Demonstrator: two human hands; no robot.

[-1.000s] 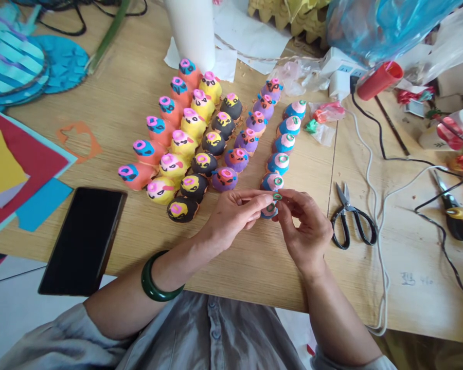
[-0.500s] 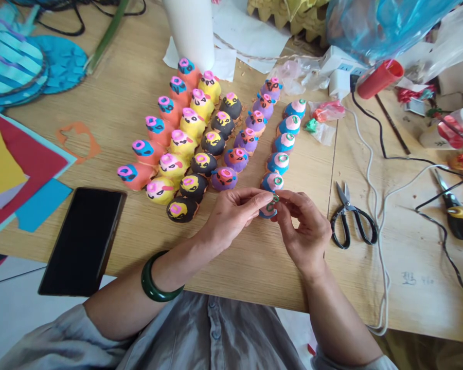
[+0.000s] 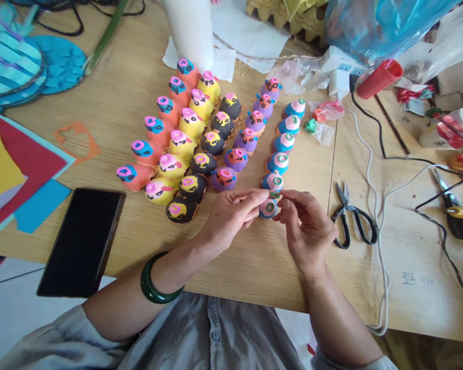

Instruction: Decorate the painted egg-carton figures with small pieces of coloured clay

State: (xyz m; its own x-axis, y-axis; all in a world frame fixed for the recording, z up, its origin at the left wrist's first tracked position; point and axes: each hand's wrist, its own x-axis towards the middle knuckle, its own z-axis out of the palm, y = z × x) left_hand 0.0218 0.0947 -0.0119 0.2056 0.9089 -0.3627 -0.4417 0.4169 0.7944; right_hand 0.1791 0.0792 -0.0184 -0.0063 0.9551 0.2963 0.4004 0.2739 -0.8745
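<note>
Between the fingertips of my two hands is a small green ring [image 3: 274, 195], which looks like modelling clay. My left hand [image 3: 231, 210] pinches its left side, thumb on top. My right hand [image 3: 306, 223] has its thumb and index finger close together at the ring's right edge. Just below the ring sits the nearest blue-and-pink figure [image 3: 268, 208], with a green ring on its top. Its row [image 3: 277, 163] runs away from me, each figure topped with the same kind of green ring.
Left of my hands stand rows of purple [image 3: 236, 160], black [image 3: 193, 187], yellow [image 3: 172, 165] and orange figures [image 3: 142, 152]. Scissors [image 3: 346, 208] and a white cable [image 3: 380, 257] lie at right. A phone [image 3: 81, 241] and coloured paper [image 3: 42, 200] are at left.
My right fingertips have shifted slightly right, away from the left ones. More of the green ring and of the nearest blue-and-pink figure now shows.
</note>
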